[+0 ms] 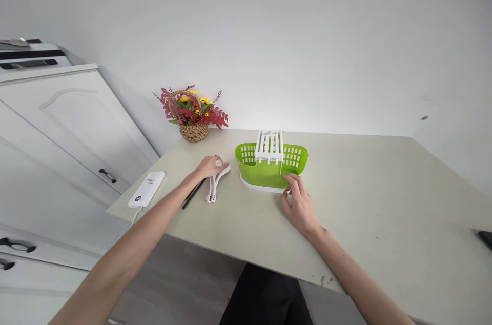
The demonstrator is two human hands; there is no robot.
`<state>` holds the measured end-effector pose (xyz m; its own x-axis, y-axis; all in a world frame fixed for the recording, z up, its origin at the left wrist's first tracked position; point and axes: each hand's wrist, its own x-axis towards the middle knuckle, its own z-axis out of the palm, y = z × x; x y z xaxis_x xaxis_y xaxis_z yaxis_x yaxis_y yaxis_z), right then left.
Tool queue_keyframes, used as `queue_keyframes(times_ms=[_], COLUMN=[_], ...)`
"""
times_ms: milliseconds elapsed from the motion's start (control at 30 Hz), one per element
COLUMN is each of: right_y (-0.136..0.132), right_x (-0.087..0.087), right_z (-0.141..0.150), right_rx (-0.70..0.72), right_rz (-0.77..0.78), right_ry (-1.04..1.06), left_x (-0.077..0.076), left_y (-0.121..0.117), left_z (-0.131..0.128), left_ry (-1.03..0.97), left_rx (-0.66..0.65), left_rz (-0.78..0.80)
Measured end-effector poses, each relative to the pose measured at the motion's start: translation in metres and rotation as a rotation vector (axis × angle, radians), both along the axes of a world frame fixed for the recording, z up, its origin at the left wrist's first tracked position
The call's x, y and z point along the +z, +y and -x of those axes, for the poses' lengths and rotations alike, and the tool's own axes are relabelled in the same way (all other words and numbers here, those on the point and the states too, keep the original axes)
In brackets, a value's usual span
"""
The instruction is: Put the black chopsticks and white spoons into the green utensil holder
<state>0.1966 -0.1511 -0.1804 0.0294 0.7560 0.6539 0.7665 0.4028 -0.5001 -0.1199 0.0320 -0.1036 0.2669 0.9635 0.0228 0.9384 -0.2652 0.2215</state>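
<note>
A pair of white spoons [217,181] lies on the table, bowls away from me and handles toward me. My left hand [208,167] is over the bowl ends, its thumb and fingers closed around one spoon; some fingertips are hidden. Under and beside that wrist lie black chopsticks [192,194], partly covered. To the right stands a green basket [261,175] with slotted walls and a white base. A white slotted rack [269,146] sits across its middle. My right hand [300,204] is at the basket's front right, with curled fingers on the front rim and the thumb lower down.
A wicker basket of red and yellow flowers [194,132] stands at the back left by the wall. A white power bank [147,189] with a cable lies near the table's left edge. White cabinets [77,125] adjoin the left side. A dark object [486,238] is at the far right.
</note>
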Motion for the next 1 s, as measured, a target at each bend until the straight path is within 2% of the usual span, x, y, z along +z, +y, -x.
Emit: queue_keyframes(times_ms=[300, 467, 567, 667, 733, 800, 867, 933, 1000], right_y=[0.001, 0.002, 0.002, 0.001, 0.0, 0.0, -0.001, -0.001, -0.001], right_x=[0.001, 0.001, 0.002, 0.003, 0.003, 0.003, 0.003, 0.003, 0.003], right_z=[-0.001, -0.001, 0.001, 0.002, 0.002, 0.002, 0.002, 0.002, 0.001], right_rx=[-0.003, -0.009, -0.016, -0.018, -0.023, -0.033, -0.037, -0.029, -0.017], right_rz=[-0.012, -0.031, -0.04, -0.042, -0.041, -0.045, -0.052, -0.055, -0.052], right_ry=[-0.023, -0.029, -0.03, -0.035, -0.041, -0.043, -0.04, -0.04, -0.043], left_x=[-0.001, 0.012, 0.037, 0.078, 0.103, 0.118, 0.118, 0.107, 0.091], left_y=[-0.027, -0.035, -0.035, -0.044, -0.062, -0.088, -0.115, -0.134, -0.141], left_z=[-0.026, -0.029, -0.034, -0.057, -0.085, -0.117, -0.148, -0.171, -0.184], left_ry=[0.183, 0.22, 0.201, 0.099, -0.115, -0.213, -0.189, -0.105, -0.021], left_rx=[0.044, 0.044, 0.037, -0.014, -0.166, -0.353, -0.475, -0.497, -0.488], left_rz=[-0.103, -0.17, -0.263, -0.438, -0.636, -0.714, -0.711, -0.705, -0.696])
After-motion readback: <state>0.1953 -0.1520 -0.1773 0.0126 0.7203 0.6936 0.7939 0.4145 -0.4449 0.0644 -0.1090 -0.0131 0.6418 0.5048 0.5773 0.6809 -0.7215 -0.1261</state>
